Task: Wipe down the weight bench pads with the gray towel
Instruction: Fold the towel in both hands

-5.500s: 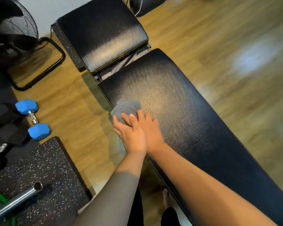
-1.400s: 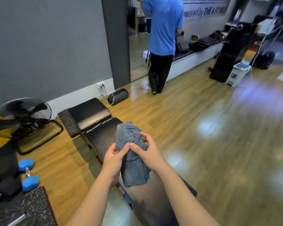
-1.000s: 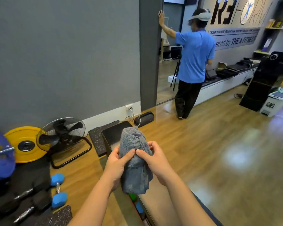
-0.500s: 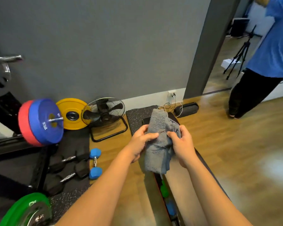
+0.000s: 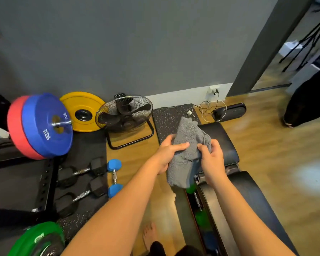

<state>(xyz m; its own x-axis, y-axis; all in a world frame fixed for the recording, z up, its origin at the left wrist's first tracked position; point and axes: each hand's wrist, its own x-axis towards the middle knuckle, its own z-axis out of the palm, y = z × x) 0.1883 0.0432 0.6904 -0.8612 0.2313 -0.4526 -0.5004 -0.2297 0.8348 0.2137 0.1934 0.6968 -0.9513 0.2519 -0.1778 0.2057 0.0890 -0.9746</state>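
I hold the gray towel [image 5: 187,156] bunched up in the air in front of me, above the left edge of the bench. My left hand [image 5: 167,154] grips its left side with the thumb across the front. My right hand [image 5: 211,159] pinches its right side. Below and to the right runs the black weight bench: the small seat pad [image 5: 224,143] lies farther away, and the long back pad [image 5: 251,204] stretches toward me under my right forearm. The towel hangs clear of both pads.
A black floor fan [image 5: 125,115] stands left of the bench, next to a yellow plate [image 5: 82,111] and a loaded barbell [image 5: 41,126]. Blue [image 5: 115,178] and black dumbbells lie on the floor at left. A speaker [image 5: 229,111] and cables sit by the wall.
The towel came off the back pad, where both hands pressed it, and is now held up in both hands. My view swung up across the room, then back down and left toward the bench.
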